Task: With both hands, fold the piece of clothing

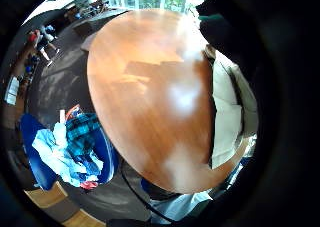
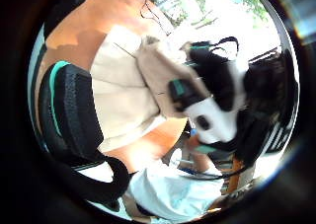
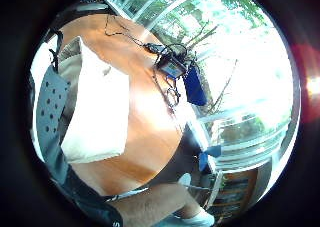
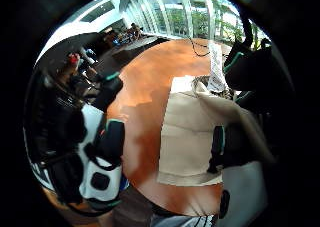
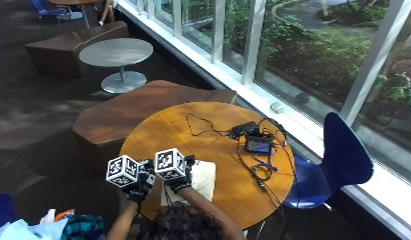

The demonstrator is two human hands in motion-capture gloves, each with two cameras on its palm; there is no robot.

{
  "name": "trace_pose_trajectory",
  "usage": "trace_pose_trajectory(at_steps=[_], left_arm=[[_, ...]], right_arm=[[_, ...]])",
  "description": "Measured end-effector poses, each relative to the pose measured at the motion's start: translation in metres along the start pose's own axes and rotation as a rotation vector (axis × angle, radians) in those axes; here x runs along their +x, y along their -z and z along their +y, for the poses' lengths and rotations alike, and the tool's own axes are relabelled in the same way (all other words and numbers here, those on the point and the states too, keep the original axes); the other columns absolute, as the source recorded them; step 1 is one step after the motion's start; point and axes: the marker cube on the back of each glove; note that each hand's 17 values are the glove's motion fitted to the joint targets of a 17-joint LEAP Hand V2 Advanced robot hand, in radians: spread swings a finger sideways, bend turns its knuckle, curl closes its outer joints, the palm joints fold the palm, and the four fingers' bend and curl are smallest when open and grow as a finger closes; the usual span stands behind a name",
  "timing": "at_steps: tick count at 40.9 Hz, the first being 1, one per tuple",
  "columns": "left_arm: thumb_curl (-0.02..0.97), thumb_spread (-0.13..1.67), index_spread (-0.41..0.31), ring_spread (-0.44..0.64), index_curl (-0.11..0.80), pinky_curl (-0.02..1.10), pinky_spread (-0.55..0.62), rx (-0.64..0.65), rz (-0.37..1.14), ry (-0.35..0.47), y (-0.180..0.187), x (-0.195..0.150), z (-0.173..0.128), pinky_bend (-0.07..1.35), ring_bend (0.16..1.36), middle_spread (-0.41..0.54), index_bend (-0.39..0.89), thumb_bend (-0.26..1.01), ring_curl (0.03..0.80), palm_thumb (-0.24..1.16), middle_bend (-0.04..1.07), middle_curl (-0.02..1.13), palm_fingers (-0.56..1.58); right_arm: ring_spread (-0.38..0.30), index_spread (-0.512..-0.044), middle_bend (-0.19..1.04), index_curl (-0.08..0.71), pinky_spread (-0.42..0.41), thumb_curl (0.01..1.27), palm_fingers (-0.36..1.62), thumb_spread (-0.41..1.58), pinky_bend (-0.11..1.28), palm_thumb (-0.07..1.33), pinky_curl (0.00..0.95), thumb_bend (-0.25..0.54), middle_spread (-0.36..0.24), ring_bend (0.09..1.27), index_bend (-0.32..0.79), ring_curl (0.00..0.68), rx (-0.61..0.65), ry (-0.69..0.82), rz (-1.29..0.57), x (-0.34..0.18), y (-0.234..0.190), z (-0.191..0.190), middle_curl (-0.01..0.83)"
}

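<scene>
A cream garment [image 5: 204,181] lies folded flat on the round wooden table [image 5: 192,125], near its front edge. Both gloved hands hover close together just above that edge. My right hand [image 5: 178,184] is over the garment's left side and pinches a lifted flap of the cloth [image 2: 163,71]; the flap [image 4: 235,117] rises off the flat layer [image 4: 187,132]. My left hand [image 5: 137,190] is beside it, off the cloth, with relaxed fingers [image 4: 108,89] that hold nothing. The garment [image 1: 225,112] shows at the table's edge in the left little finger side palm view, and flat [image 3: 95,112] in the right little finger side palm view.
A small device [image 5: 258,145] with tangled cables [image 5: 205,127] lies on the table's far right half. A blue chair [image 5: 341,155] stands at the right. A pile of clothes [image 5: 32,227] sits on a blue seat at the person's left. Bare wood [image 1: 145,87] lies beyond the garment.
</scene>
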Motion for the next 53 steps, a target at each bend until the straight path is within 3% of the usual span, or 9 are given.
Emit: trace_pose_trajectory(at_steps=[6,11,15,17,23,30,37,43,53], left_arm=[[0.197,1.58,-0.100,0.13,0.315,0.38,0.29,0.042,0.045,0.094,0.007,-0.031,0.006,0.44,0.55,-0.034,0.13,0.11,0.334,0.22,0.24,0.39,0.41],[0.220,1.58,-0.102,0.12,0.314,0.37,0.28,0.057,0.043,0.147,0.004,-0.046,0.008,0.42,0.55,-0.042,0.13,0.14,0.333,0.28,0.24,0.40,0.43],[0.232,1.58,-0.103,0.11,0.315,0.37,0.27,0.049,0.044,0.154,0.001,-0.048,0.009,0.41,0.55,-0.046,0.14,0.16,0.332,0.32,0.24,0.40,0.45],[0.237,1.58,-0.103,0.11,0.314,0.37,0.27,0.039,0.035,0.139,-0.001,-0.044,0.009,0.41,0.55,-0.047,0.13,0.17,0.331,0.34,0.24,0.41,0.45],[0.244,1.57,-0.104,0.10,0.313,0.36,0.27,-0.017,-0.078,0.055,0.004,-0.009,0.017,0.39,0.54,-0.050,0.13,0.18,0.330,0.35,0.23,0.41,0.45],[0.239,1.54,-0.119,0.08,0.329,0.34,0.28,-0.040,-0.235,-0.058,0.017,0.048,0.032,0.31,0.54,-0.064,0.16,0.14,0.324,0.29,0.25,0.41,0.55],[0.231,1.50,-0.128,0.06,0.337,0.33,0.28,-0.009,-0.354,-0.153,0.021,0.094,0.046,0.26,0.53,-0.072,0.15,0.09,0.330,0.23,0.25,0.42,0.58],[0.233,1.48,-0.132,0.05,0.338,0.33,0.29,-0.029,-0.394,-0.187,0.023,0.114,0.056,0.24,0.52,-0.074,0.14,0.07,0.331,0.21,0.24,0.42,0.58],[0.238,1.47,-0.135,0.06,0.336,0.34,0.29,-0.037,-0.403,-0.158,0.025,0.104,0.055,0.24,0.49,-0.069,0.14,0.05,0.328,0.21,0.20,0.42,0.57]], right_arm=[[-0.263,-0.326,0.29,0.224,-0.344,0.61,1.23,0.43,0.75,0.97,0.452,-0.036,-0.298,0.76,0.12,0.475,-0.003,0.056,0.119,-0.057,-0.017,0.019,0.451],[-0.264,-0.330,0.28,0.238,-0.354,0.62,1.23,0.42,0.75,0.96,0.452,-0.040,-0.299,0.77,0.12,0.481,-0.019,0.086,0.076,-0.070,-0.027,0.028,0.451],[-0.275,-0.333,0.26,0.245,-0.375,0.62,1.21,0.49,0.74,0.93,0.444,-0.046,-0.298,0.77,0.12,0.477,0.014,0.180,-0.150,-0.063,-0.037,0.026,0.445],[-0.292,-0.333,0.22,0.251,-0.375,0.61,1.07,0.55,0.73,0.90,0.431,-0.045,-0.287,0.67,0.13,0.448,0.083,0.255,-0.344,-0.052,-0.036,0.024,0.433],[-0.293,-0.333,0.16,0.251,-0.325,0.59,0.97,0.78,0.73,0.86,0.422,-0.021,-0.263,0.55,0.10,0.413,0.085,0.427,-0.654,0.031,-0.018,0.044,0.412],[-0.262,-0.349,0.21,0.277,-0.219,0.58,0.90,0.95,0.56,0.84,0.370,-0.010,-0.242,0.38,0.16,0.353,-0.076,0.382,-0.474,0.130,-0.025,0.047,0.420],[-0.191,-0.356,0.18,0.305,-0.081,0.54,0.67,1.14,0.44,0.76,0.348,-0.023,-0.228,0.28,0.15,0.337,0.007,0.078,-0.243,0.192,-0.031,0.040,0.407],[-0.152,-0.363,0.17,0.302,-0.009,0.51,0.65,1.23,0.42,0.69,0.329,-0.027,-0.208,0.26,0.14,0.321,-0.018,0.012,-0.133,0.200,-0.024,0.044,0.390],[-0.097,-0.367,0.17,0.300,0.070,0.48,0.58,1.29,0.41,0.63,0.331,-0.017,-0.156,0.24,0.14,0.323,-0.032,0.015,-0.116,0.179,-0.028,0.044,0.370]])
